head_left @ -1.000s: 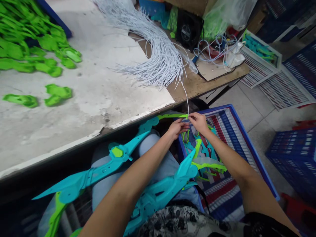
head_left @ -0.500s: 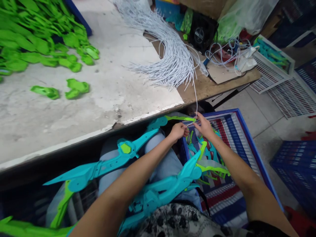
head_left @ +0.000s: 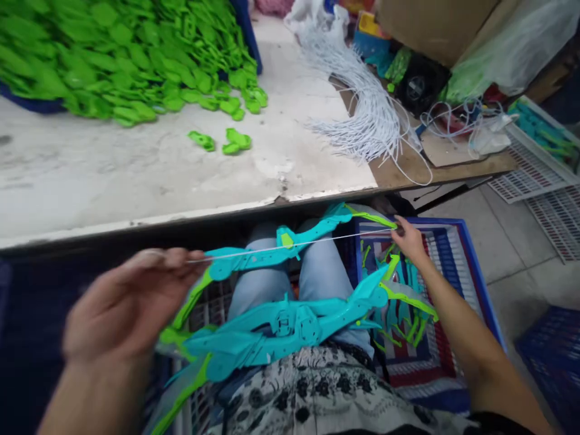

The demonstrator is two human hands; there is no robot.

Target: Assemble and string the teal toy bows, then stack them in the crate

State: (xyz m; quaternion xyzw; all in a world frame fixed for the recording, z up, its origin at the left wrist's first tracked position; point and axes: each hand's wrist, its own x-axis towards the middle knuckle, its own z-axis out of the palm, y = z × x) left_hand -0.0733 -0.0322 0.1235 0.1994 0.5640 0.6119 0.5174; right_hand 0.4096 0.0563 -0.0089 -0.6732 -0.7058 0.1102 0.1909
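A thin white cord [head_left: 335, 237] is stretched nearly straight between my two hands, across the front of a turquoise and green toy bow [head_left: 247, 260] on my lap. My left hand [head_left: 122, 302], somewhat blurred, pinches the cord near the bow's left end. At the other end, my right hand [head_left: 410, 240] is closed round the green tip of the same bow, where the cord meets it. Closer to my body a second toy bow [head_left: 290, 329] lies across my thighs.
Green plastic parts [head_left: 149, 60] are heaped on the table [head_left: 113, 175], spilling from a blue crate. A bundle of white cords [head_left: 371, 121] hangs near its edge. At right stands a lined blue crate [head_left: 475, 284] with more bows, plus a small black fan [head_left: 414, 87].
My left hand has moved far left, drawing the cord along the bow. The cord no longer runs up to the bundle. My right hand stays at the bow's tip; the view has shifted left.
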